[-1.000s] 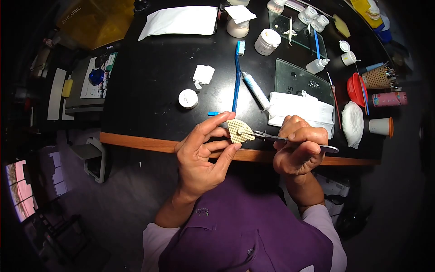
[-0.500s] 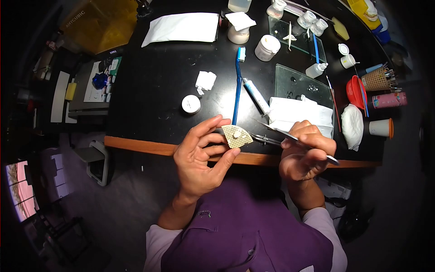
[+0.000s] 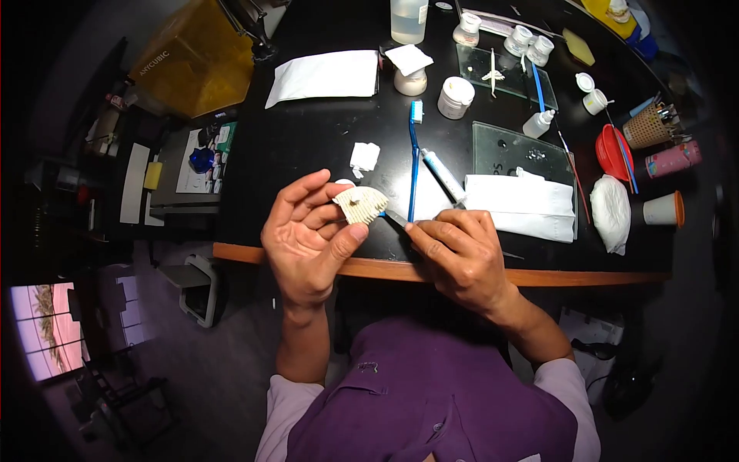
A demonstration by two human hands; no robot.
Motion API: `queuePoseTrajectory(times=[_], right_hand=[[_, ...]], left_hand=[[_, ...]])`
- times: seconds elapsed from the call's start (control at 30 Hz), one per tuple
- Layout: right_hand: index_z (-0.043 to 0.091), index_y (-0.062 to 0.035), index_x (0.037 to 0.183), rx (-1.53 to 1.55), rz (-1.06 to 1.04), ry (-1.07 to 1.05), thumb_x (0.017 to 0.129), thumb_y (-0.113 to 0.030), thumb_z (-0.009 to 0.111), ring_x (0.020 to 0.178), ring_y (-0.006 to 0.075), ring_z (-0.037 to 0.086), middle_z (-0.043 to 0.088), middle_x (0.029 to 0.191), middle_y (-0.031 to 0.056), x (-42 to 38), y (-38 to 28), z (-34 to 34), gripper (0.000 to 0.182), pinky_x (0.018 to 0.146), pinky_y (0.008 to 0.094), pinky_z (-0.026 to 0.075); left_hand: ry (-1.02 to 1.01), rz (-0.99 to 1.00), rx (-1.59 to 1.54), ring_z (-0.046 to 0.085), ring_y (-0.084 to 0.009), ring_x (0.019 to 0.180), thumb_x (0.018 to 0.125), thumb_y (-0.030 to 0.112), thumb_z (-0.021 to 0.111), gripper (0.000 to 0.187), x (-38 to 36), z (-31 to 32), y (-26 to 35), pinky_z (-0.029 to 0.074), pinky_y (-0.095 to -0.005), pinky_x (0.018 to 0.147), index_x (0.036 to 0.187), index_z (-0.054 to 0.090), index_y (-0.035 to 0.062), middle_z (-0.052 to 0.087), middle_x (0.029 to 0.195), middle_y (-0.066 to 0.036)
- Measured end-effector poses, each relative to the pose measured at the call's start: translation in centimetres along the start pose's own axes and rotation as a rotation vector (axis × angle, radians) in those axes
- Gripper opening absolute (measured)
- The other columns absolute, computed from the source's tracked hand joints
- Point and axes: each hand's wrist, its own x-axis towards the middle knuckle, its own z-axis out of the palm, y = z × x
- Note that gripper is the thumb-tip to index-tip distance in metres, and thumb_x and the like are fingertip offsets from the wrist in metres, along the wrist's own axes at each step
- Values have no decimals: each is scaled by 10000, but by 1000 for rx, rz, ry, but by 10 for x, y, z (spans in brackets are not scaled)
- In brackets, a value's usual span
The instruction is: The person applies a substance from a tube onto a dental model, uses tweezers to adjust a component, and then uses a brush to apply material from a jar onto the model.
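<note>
My left hand (image 3: 308, 239) pinches a fan-shaped honeycomb firing tray (image 3: 368, 206) between thumb and fingers, above the table's front edge. A small whitish, tooth-like piece (image 3: 355, 197) sits on the tray. My right hand (image 3: 462, 250) is closed round a slim metal instrument (image 3: 396, 218); its tip points left, right by the tray's lower right edge. The rest of the instrument is hidden in the hand. A blue toothbrush (image 3: 415, 158) and a syringe-like tube (image 3: 443, 177) lie just beyond the right hand. Behind the tray, a small white jar (image 3: 345, 184) is mostly covered.
A folded paper towel (image 3: 523, 206) and glass slab (image 3: 508, 150) lie at right. Farther back stand a white jar (image 3: 456, 98), several small bottles and a clear bottle (image 3: 408, 21). A red bowl (image 3: 613, 152) and brush holder (image 3: 647, 127) are at far right. The wooden edge (image 3: 385, 269) runs in front.
My left hand and the tray have shifted left. My right hand has come down and left, turning the instrument so its tip is beside the tray. The camera view has shifted too.
</note>
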Motion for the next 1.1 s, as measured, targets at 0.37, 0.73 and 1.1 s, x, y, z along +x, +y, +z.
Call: queuePoseTrajectory(times=[0.37, 0.73, 1.1], right_hand=[[782, -25, 1085, -18, -21, 73, 808, -78, 759, 888, 198, 630, 673, 905, 24, -6, 1, 6, 283, 807, 381, 443], [766, -48, 1021, -46, 46, 47, 808, -81, 772, 924, 205, 614, 650, 902, 20, 0, -6, 11, 216, 846, 394, 433], [769, -22, 981, -6, 227, 115, 753, 43, 796, 848, 309, 667, 702, 891, 120, -5, 47, -75, 239, 758, 404, 552]], left_hand=[[-35, -64, -128, 717, -272, 1172, 858, -92, 791, 624, 8, 1, -2, 600, -350, 1024, 1411, 502, -81, 656, 1301, -252], [103, 158, 118, 710, -299, 1177, 881, -112, 758, 595, 0, -5, -12, 619, -386, 1011, 1415, 499, -73, 629, 1320, -246], [-51, 95, 84, 714, -270, 1144, 840, -115, 802, 641, 24, -15, 6, 611, -369, 1003, 1414, 519, -75, 612, 1295, -183]])
